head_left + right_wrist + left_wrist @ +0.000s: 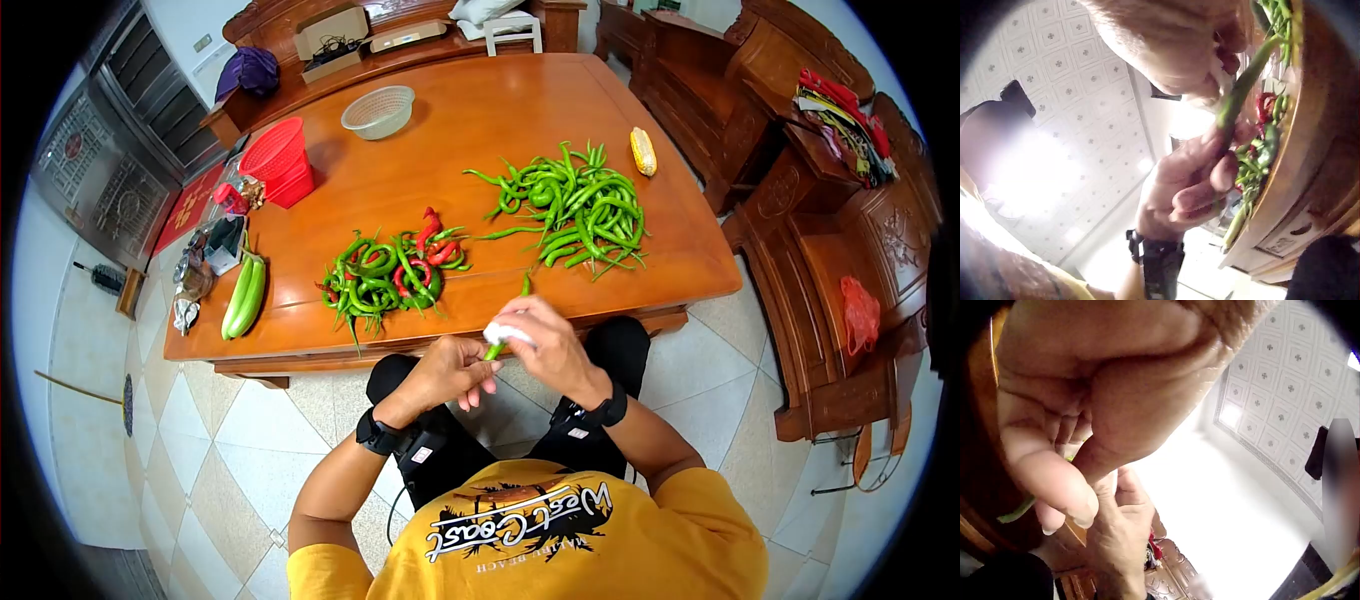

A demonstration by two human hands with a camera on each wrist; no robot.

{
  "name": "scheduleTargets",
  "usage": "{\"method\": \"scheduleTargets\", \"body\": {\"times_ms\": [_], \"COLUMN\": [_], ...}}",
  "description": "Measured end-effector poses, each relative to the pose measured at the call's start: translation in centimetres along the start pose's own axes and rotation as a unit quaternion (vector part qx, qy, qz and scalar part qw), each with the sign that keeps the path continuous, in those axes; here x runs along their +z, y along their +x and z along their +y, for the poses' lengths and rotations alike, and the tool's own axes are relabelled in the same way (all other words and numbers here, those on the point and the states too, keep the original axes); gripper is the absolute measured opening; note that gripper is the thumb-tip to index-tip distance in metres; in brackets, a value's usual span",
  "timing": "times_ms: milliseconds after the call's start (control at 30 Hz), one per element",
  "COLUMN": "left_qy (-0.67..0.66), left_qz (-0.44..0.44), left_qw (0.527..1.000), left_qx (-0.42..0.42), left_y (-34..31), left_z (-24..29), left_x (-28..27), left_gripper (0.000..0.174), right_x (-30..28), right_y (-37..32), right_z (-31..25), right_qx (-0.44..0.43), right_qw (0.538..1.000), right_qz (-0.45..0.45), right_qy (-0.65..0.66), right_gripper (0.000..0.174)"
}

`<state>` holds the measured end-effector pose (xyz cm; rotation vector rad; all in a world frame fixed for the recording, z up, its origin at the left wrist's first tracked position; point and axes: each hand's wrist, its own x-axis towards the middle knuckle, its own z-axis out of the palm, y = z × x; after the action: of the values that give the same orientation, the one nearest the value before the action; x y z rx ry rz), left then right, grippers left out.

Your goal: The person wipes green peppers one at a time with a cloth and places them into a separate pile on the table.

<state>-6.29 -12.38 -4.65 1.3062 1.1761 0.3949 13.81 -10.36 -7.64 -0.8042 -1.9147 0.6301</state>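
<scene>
A green pepper (1247, 82) spans both hands: left hand (447, 371) pinching one end, right hand (552, 352) clasping a white wad (512, 332) against it. Shirt (640, 545) reads "West Coast", "Malibu Beach".

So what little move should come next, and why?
I'd probably slide the white wad along the green pepper, away from the left hand: that hand pinches the pepper, while the right hand holds the wad against it.
</scene>
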Motion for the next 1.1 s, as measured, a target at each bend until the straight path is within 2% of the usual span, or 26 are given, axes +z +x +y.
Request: {"method": "scheduleTargets", "body": {"times_ms": [167,300,367,467,633,900,1100], "left_qy": [-0.076,-0.161,-0.144,-0.149,-0.171,-0.178,-0.208], "left_qz": [-0.015,-0.030,-0.033,-0.035,-0.041,-0.039,-0.040], "left_qw": [0.997,0.987,0.989,0.988,0.984,0.983,0.977], "left_qx": [-0.010,0.008,0.018,0.004,-0.028,-0.014,-0.031], "left_y": [-1.3,-0.9,-0.5,-0.3,-1.0,-0.8,-1.2], "left_z": [-0.9,-1.7,-2.2,-2.0,-1.4,-2.6,-1.9], "left_x": [0.0,0.0,-0.1,-0.1,-0.2,-0.8,-0.6], "left_gripper": [0.022,0.022,0.022,0.025,0.030,0.028,0.030], "right_x": [-1.3,0.2,1.2,1.3,-0.2,2.8,1.2], "right_y": [0.1,-0.9,-1.2,-0.4,1.5,-0.3,2.2], "right_z": [3.2,-0.1,-1.9,-0.2,4.0,-0.4,3.2], "right_qx": [0.048,-0.006,-0.036,0.002,0.068,0.008,0.061], "right_qw": [0.994,0.999,0.994,0.997,0.993,0.994,0.997], "right_qz": [0.074,-0.018,-0.057,-0.034,0.084,-0.057,0.042], "right_qy": [-0.067,0.028,0.085,0.062,-0.037,0.090,-0.002], "right_gripper": [0.022,0.025,0.026,0.027,0.026,0.028,0.027]}}
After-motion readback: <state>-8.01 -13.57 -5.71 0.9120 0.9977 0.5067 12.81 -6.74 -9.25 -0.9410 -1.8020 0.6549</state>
